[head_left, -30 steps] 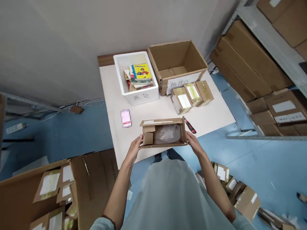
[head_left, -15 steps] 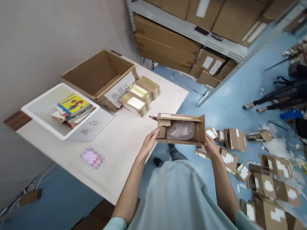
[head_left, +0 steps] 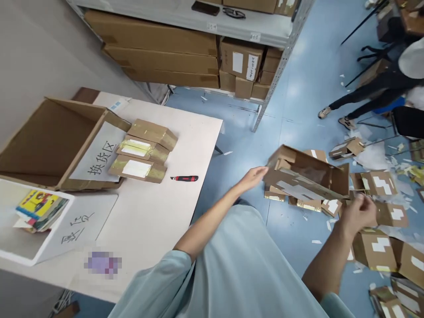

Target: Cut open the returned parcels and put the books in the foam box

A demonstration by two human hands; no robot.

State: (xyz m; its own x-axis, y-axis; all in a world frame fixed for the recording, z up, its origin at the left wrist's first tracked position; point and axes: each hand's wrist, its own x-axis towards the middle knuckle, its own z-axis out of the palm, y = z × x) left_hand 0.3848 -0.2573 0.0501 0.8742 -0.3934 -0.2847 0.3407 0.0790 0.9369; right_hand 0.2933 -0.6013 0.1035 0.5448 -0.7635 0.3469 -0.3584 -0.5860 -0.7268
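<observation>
An opened cardboard box (head_left: 308, 179) hangs tilted over the blue floor, to the right of the table. My left hand (head_left: 254, 176) is on its left end, fingers stretched along the flap. My right hand (head_left: 358, 213) is curled just under the box's right corner; whether it touches the box is blurred. Under the box lies a pile of opened small boxes (head_left: 374, 247).
White table (head_left: 185, 132) at left carries a big open carton (head_left: 49, 141), three taped small boxes (head_left: 142, 150), a red-black utility knife (head_left: 184, 178) and a white foam bin (head_left: 66, 238) with books. Metal shelving (head_left: 212, 26) holds cartons. Another person's legs (head_left: 361, 95) are at the upper right.
I have turned right, away from the table. The opened box has swung out from the table's edge to above the floor pile and tilted. My right hand has dropped below its corner.
</observation>
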